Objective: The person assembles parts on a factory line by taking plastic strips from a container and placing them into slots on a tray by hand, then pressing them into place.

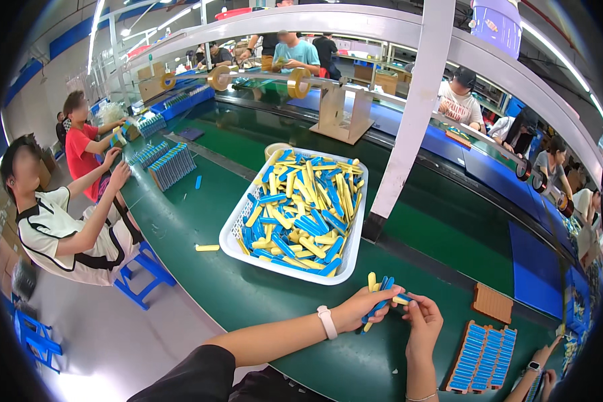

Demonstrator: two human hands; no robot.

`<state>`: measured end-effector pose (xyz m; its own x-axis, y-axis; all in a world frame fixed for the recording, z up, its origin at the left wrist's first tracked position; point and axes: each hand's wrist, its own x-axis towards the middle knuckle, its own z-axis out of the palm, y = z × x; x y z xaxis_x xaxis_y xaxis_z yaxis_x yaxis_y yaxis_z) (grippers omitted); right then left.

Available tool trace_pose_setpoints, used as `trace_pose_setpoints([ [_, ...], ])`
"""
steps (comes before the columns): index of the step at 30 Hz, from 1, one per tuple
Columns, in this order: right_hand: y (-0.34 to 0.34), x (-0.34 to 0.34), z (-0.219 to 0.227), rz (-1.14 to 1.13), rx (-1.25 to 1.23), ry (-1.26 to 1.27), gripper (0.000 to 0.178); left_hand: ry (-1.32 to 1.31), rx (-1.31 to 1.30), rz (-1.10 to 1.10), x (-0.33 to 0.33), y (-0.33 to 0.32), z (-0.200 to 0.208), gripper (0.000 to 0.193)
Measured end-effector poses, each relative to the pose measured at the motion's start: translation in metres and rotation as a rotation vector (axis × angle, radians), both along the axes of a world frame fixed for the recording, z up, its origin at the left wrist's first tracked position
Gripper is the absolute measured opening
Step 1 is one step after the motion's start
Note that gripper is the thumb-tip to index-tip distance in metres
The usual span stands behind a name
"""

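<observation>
My left hand [360, 309] is closed around several slim blue and yellow strips [386, 287] with rounded ends, which fan out past its fingers. My right hand [425, 323] pinches a single blue and yellow strip [402, 299] between thumb and fingertips, close beside the left fingertips. Just beyond both hands, a white perforated plastic basket [345, 273] is heaped with the same kind of strips. To the right of my right hand, a brown holder [457, 375] carries blue strips in neat rows.
A bare brown holder [493, 305] lies beyond the filled one. One loose yellow strip [208, 248] is left of the basket on the green table [261, 308]. A white post [415, 114] rises behind the basket. Co-workers sit on the left; another person's hands [539, 362] are at right.
</observation>
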<state>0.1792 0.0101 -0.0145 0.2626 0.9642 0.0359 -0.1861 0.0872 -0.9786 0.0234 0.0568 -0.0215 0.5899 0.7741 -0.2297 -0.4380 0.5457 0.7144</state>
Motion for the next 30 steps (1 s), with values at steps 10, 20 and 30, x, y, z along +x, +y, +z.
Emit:
trace_pose_setpoints([
  [10, 0.004, 0.006, -0.004, -0.033, 0.070, -0.064, 0.017, -0.203, -0.213, -0.089, -0.007, 0.006, -0.016, 0.019],
  [20, 0.007, 0.009, -0.015, 0.036, -0.053, -0.073, 0.012, 0.046, -0.024, 0.012, -0.003, 0.001, -0.004, 0.025],
  [30, -0.002, -0.005, -0.030, 0.162, 0.000, -0.119, 0.020, 0.026, 0.046, -0.012, -0.003, -0.008, -0.002, 0.022],
])
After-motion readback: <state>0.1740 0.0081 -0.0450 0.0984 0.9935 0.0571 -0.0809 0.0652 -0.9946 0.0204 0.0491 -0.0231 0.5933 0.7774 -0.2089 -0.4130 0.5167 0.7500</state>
